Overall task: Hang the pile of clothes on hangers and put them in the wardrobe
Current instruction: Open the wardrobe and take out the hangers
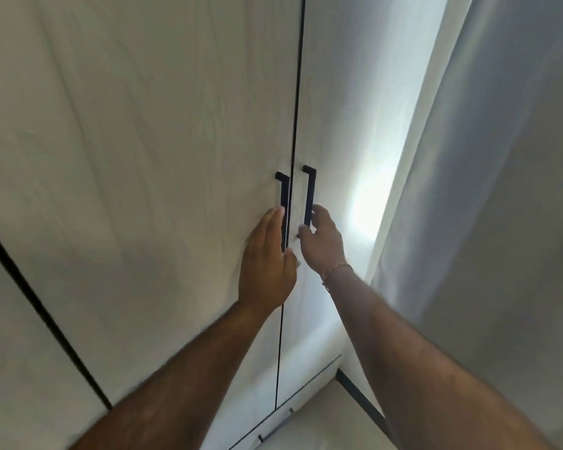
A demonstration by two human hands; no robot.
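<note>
Wardrobe: tall pale wood-grain wardrobe (150, 151) fills the view; its two doors meet at a thin dark seam and both look closed.
Left door handle: slim black bar handle on the left door (283, 203), mounted upright just beside the seam, so the door swings outward from the middle.
Right door handle: matching black bar handle on the right door (310, 193), also beside the seam; the pair sits close enough for both to be taken at once.
Left hand: left hand (268, 261) lies with straight fingers along the left bar, thumb on its seam side; not closed round it, so no grasp yet.
Right hand: right hand (322, 240) has fingers curling round the lower end of the right bar, thumb at its inner side; judged a grip for pulling.
Bracelet: thin metal chain bracelet (333, 271) on the right wrist.
Clothes and hangers: neither in view.
Drawer: pale drawer front with small metal knobs (275, 425) below the doors.
Curtain: grey-white curtain (488, 190) hangs right of the wardrobe, daylight showing at its edge.
Step judged: opening both doors so garments can go in.
</note>
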